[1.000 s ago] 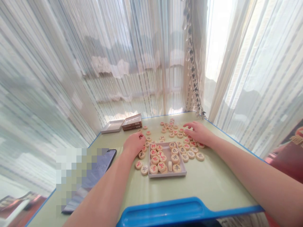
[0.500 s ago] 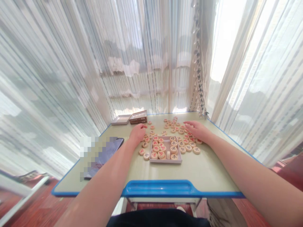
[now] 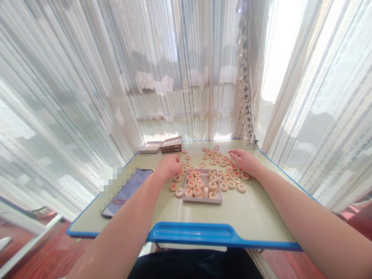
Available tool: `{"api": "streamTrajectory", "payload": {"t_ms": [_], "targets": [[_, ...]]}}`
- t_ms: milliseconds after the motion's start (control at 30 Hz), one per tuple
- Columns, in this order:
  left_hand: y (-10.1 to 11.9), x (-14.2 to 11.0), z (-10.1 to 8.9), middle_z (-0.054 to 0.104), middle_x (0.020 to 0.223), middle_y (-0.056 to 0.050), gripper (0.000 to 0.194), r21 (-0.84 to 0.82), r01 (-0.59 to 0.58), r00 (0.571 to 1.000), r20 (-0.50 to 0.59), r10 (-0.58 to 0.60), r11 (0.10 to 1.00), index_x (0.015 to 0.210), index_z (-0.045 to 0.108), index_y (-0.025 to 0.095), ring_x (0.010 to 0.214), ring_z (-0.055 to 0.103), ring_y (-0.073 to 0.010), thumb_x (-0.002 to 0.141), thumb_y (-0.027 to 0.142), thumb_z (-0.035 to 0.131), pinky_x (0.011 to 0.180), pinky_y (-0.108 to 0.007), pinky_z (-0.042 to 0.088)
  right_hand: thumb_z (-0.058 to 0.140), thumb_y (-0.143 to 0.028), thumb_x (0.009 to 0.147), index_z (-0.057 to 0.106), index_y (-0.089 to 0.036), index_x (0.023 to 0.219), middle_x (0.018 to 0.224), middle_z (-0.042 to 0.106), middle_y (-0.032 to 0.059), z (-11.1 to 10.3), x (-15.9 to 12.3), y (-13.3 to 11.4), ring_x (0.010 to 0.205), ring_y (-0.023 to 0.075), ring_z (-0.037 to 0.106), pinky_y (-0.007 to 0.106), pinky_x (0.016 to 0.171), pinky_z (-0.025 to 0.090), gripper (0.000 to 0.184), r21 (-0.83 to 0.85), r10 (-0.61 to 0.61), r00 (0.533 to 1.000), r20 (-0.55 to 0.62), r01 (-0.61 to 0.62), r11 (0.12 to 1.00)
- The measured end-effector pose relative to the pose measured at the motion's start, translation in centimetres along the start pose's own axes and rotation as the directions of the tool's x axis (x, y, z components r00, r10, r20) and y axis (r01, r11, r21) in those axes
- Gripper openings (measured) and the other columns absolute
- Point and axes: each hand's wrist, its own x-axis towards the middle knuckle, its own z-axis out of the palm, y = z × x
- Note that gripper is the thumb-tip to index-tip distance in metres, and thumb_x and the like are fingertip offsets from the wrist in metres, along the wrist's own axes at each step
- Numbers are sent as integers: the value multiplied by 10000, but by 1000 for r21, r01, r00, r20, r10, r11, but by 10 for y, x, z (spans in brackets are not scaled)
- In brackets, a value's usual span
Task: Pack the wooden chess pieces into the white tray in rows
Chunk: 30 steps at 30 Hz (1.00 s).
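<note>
A shallow open box [image 3: 202, 200] stands on the table in front of me, holding round Chinese chess pieces [image 3: 197, 191], red-marked on its left and black-marked on its right. One piece [image 3: 206, 192] stands on edge inside. To the box's upper left, my left hand [image 3: 171, 166] is closed with curled fingers, close to loose pieces; what it holds, if anything, is hidden. On the far right my right hand [image 3: 243, 160] lies open, fingers stretched out at the edge of the scattered red-marked pieces [image 3: 229, 169]. More black-marked pieces [image 3: 231, 185] lie below it.
A phone or tablet [image 3: 128, 193] lies on the left, partly pixelated. Shallow box lids [image 3: 150, 147] and stacked boxes [image 3: 171, 145] sit at the back left. The table has a blue rim with a molded tray [image 3: 193, 232] at the front. Sheer curtains [image 3: 186, 77] hang behind.
My left hand has shifted slightly right and toward me, its fingers more curled. The right hand has moved little, still stretched out. The view has shifted a little.
</note>
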Motion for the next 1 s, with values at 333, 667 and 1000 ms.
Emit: {"api": "streamTrajectory", "payload": {"t_ms": [333,667,1000], "targets": [[14,-18,-12,561,523,-34,155,77,-1,990,138,-10,997,523,580,182,570,543,-174,572,325,610,483,-244,290,363,-411,864,608,-165,1099,1079,627,98,1,-6,-12,1026,238,549,365,915,401,419,-13,-138,990,-26,138,990],[50,-34,-19,341,492,77,281,-855,94,983,161,89,510,668,424,183,413,276,-41,691,412,585,409,-182,225,446,-343,872,563,-214,1110,1044,612,88,-6,-43,-66,995,212,539,379,873,433,295,82,-477,870,-125,489,869],[64,-43,-10,414,558,66,313,-919,157,935,256,246,362,774,493,170,448,312,-31,680,423,651,416,-166,222,528,-235,828,565,-219,1033,808,636,39,0,-63,-88,706,137,576,279,660,489,209,144,-574,772,-273,623,769]]}}
